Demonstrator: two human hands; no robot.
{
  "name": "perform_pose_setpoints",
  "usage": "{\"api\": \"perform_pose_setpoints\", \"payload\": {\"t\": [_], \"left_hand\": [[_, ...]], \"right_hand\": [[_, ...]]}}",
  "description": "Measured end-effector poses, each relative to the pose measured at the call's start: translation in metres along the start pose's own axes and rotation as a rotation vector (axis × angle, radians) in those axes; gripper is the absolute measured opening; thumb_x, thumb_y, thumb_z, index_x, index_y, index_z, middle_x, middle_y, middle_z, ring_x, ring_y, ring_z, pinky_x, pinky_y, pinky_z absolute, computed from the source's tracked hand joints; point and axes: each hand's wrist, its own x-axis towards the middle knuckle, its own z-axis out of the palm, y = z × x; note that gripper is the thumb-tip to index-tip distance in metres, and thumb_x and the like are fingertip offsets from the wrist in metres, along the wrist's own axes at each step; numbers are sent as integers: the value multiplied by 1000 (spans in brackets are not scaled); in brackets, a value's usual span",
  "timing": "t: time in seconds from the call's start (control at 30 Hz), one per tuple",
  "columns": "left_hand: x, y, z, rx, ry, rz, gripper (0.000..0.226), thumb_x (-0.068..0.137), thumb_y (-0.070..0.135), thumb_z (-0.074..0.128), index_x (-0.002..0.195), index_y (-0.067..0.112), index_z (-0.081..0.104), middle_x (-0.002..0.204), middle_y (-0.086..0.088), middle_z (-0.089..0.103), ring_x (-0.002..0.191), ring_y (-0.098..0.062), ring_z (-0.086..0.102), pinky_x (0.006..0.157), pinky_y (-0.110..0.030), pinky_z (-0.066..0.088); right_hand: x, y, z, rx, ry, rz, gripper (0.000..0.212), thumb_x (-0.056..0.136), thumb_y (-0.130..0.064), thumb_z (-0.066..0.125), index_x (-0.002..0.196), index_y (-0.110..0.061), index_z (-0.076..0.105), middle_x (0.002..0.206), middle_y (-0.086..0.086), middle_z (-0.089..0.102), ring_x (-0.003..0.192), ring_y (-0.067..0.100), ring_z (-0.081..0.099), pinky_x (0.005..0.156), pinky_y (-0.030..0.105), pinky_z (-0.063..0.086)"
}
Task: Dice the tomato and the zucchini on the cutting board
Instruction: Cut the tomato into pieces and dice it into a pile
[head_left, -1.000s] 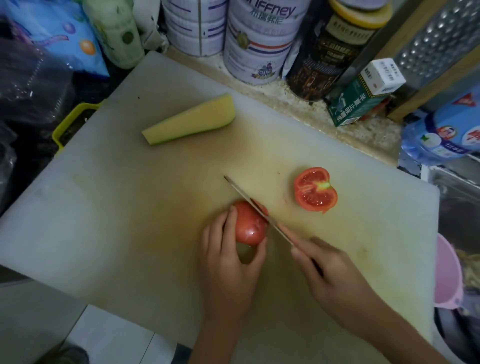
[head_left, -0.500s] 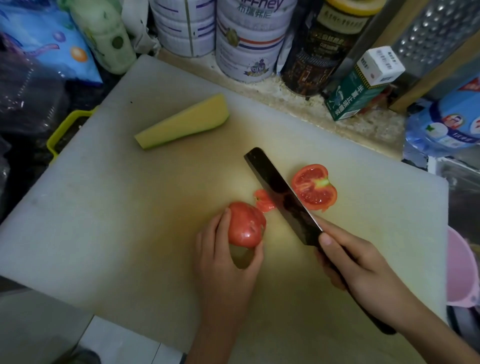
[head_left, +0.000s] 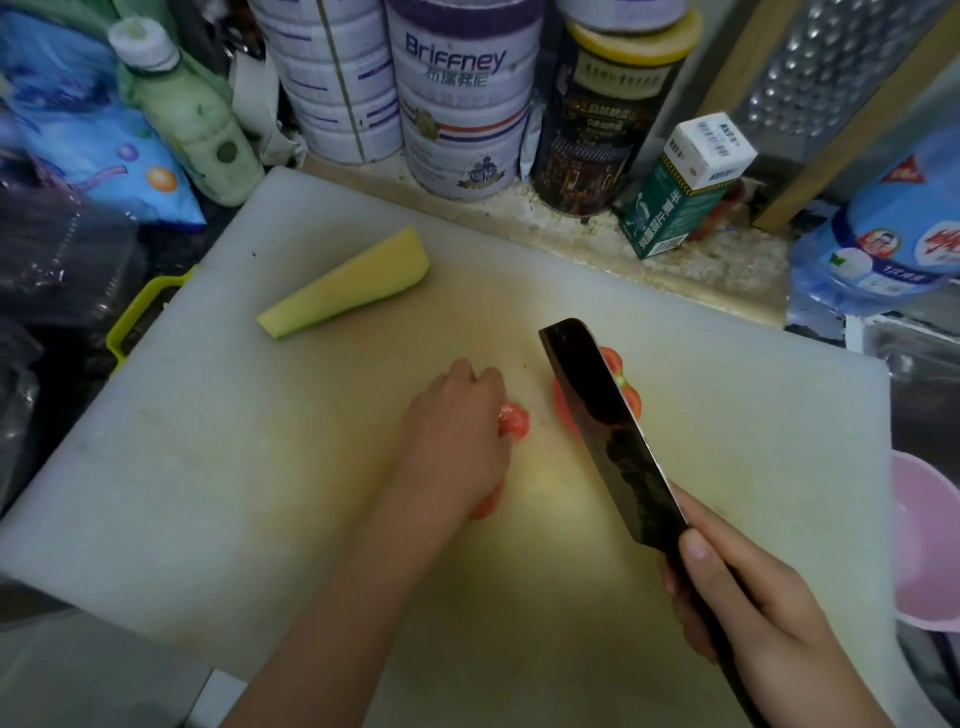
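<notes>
On a white cutting board (head_left: 208, 467): clasps tomato piece (head_left: 514, 426) under curled left hand (head_left: 457, 431), grips knife (head_left: 608, 431) firmly in right hand (head_left: 748, 597), beside tomato half (head_left: 632, 405).

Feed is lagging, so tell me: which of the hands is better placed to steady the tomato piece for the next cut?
Left. The left hand holds the tomato piece; the right hand grips the knife.

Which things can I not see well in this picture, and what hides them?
Head view:
Tomato pieces: mostly under the left hand; its grip is unclear.
Tomato half: mostly behind the knife.
Knife handle: inside the right hand, cut by the bottom edge.
Bowl: cut by the right edge.
</notes>
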Motion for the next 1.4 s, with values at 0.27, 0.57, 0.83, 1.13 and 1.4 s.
{"api": "perform_pose_setpoints", "payload": {"t": [0.27, 0.57, 0.83, 1.13, 1.4], "left_hand": [[-6, -4, 6, -72, 106, 103, 13, 94, 26, 59, 93, 14, 55, 98, -2, 62, 92, -27, 58, 75, -37, 44], [-5, -16, 31, -322, 405, 97, 13, 91, 20, 67, 86, 10, 61, 83, -1, 66, 75, -21, 61, 70, -36, 49], [-25, -12, 25, -730, 549, -71, 11, 90, 14, 69, 89, 21, 61, 84, 16, 66, 79, 2, 64, 72, -13, 49], [-90, -67, -24, -878, 678, -300, 20, 89, 11, 68, 96, 30, 68, 93, 16, 69, 85, -5, 68, 75, -9, 49], [-138, -188, -77, -855, 986, -574, 18, 89, 11, 69, 90, 27, 62, 81, 14, 64, 76, -7, 64, 72, -16, 49]], "right_hand": [[2, 4, -3, -16, 3, 14, 28, 84, -51, 55, 111, -60, 59, 64, -1, 49, 54, 12, 38, 49, 19, 32], [-2, 18, -3, -48, -38, -13, 38, 79, -44, 46, 109, -63, 58, 64, 0, 43, 55, 14, 36, 51, 21, 31], [-9, 19, 3, -169, -59, -63, 28, 87, -55, 45, 110, -69, 52, 63, -5, 50, 53, 7, 43, 56, 17, 37], [-12, -34, 50, -342, -181, -210, 42, 73, -55, 46, 111, -72, 49, 63, -11, 54, 53, 3, 40, 58, 21, 36], [-13, -76, 144, -455, -320, -331, 41, 75, -46, 49, 109, -70, 50, 67, -17, 62, 50, -1, 51, 55, 9, 36]]}}
